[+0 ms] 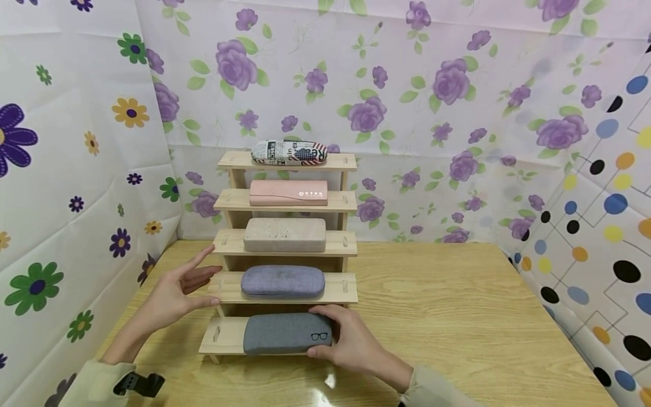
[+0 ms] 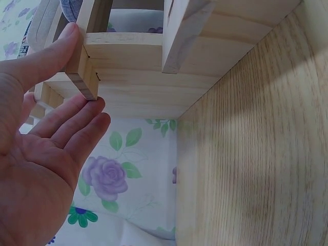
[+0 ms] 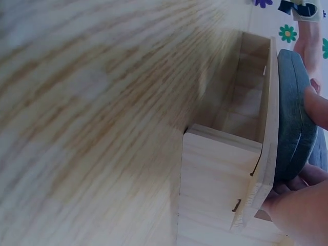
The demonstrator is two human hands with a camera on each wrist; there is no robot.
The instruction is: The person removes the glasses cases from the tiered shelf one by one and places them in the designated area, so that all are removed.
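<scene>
A grey-blue glasses case (image 1: 282, 333) with a small glasses print lies on the lowest board of a stepped wooden rack (image 1: 231, 333). My right hand (image 1: 353, 345) grips its right end, thumb at the front and fingers over the back; the right wrist view shows the case (image 3: 292, 118) between thumb and fingers. At the rack's left side is my left hand (image 1: 175, 291), fingers extended and spread. In the left wrist view, its thumb (image 2: 48, 59) overlaps the end of a board, with fingertips right at that board's lower corner.
Higher boards bear a purple-blue case (image 1: 282, 281), a cream case (image 1: 285, 234), a pink case (image 1: 288, 193) and a newsprint-patterned case (image 1: 289, 152), one per board. The rack stands on a wood-grain table (image 1: 432, 316). Patterned cloths (image 1: 305, 68) enclose the back and both sides.
</scene>
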